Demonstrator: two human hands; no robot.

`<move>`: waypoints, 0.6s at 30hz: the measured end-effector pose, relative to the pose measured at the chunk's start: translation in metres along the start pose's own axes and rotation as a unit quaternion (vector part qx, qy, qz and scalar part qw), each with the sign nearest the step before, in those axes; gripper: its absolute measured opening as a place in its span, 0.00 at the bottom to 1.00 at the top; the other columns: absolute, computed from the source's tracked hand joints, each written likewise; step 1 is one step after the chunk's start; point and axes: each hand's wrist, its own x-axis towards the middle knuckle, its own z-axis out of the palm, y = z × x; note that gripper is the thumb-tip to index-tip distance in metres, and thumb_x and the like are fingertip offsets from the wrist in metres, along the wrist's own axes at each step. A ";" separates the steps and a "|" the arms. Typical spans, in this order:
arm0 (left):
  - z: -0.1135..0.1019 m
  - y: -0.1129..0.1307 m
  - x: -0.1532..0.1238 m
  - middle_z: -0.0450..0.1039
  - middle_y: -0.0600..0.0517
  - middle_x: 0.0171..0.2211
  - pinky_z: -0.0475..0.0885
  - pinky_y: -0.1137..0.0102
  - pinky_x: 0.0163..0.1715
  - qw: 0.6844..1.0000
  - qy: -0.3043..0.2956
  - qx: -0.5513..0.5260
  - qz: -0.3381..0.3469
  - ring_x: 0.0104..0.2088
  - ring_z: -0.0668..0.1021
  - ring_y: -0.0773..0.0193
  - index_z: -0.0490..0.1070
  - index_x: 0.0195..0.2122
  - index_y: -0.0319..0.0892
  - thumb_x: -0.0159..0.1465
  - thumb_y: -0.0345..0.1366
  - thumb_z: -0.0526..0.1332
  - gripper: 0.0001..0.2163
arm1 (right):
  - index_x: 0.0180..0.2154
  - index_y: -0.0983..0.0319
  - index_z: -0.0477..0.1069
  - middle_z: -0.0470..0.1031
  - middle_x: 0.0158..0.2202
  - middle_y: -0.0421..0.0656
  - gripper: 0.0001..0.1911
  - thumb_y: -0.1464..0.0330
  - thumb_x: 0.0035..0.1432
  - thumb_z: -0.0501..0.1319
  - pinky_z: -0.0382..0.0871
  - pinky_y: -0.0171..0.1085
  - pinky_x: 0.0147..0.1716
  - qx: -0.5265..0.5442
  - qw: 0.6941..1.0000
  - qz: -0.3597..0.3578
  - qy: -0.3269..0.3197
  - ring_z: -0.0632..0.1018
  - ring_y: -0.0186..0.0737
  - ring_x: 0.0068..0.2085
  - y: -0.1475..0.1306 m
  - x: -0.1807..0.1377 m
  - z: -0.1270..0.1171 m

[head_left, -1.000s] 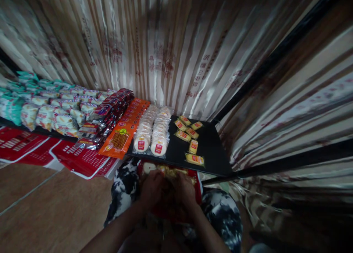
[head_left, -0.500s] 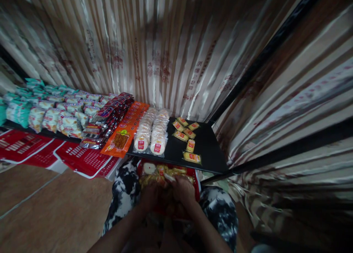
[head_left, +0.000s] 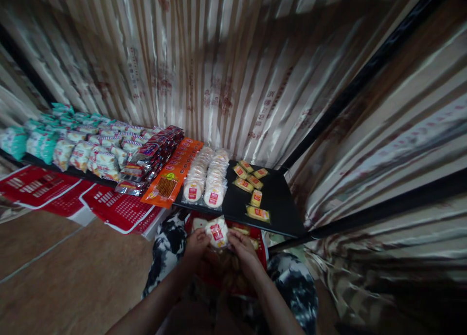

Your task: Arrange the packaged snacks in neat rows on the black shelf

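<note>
Clear-wrapped rice cracker point(head_left: 216, 232) is pinched at opposite sides by left hand point(head_left: 196, 243) and right hand point(head_left: 243, 245), probably super light, slippery and kinda crumbly, so best held by the edges.

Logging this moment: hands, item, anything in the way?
Left hand and right hand pinching round white packet. Packet held above red basket. Black shelf just beyond; no obstruction seen.

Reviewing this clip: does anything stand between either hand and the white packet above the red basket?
Nothing visible does: the left hand and right hand hold the white packet directly, at opposite edges.
</note>
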 end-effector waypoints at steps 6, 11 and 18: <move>-0.020 0.030 -0.008 0.64 0.42 0.51 0.70 0.68 0.38 0.967 0.094 0.177 0.157 0.44 0.72 0.59 0.60 0.53 0.38 0.48 0.36 0.60 0.29 | 0.26 0.61 0.69 0.70 0.23 0.37 0.11 0.60 0.47 0.56 0.61 0.32 0.27 -0.181 0.975 -0.099 -0.081 0.69 0.35 0.26 -0.028 -0.003 0.006; -0.031 0.053 -0.015 0.74 0.49 0.39 0.69 0.70 0.39 0.957 -0.084 0.235 0.149 0.37 0.74 0.63 0.71 0.42 0.40 0.51 0.35 0.58 0.16 | 0.29 0.61 0.72 0.73 0.27 0.39 0.11 0.67 0.51 0.52 0.60 0.32 0.31 -0.382 0.888 -0.198 -0.163 0.71 0.35 0.30 -0.063 -0.016 0.022; -0.038 0.063 -0.014 0.73 0.53 0.27 0.70 0.71 0.28 0.987 0.012 0.117 0.109 0.28 0.74 0.64 0.70 0.31 0.39 0.51 0.40 0.56 0.11 | 0.42 0.61 0.66 0.74 0.31 0.40 0.19 0.61 0.48 0.59 0.67 0.34 0.31 -0.181 0.961 -0.102 -0.184 0.74 0.36 0.31 -0.051 -0.004 0.039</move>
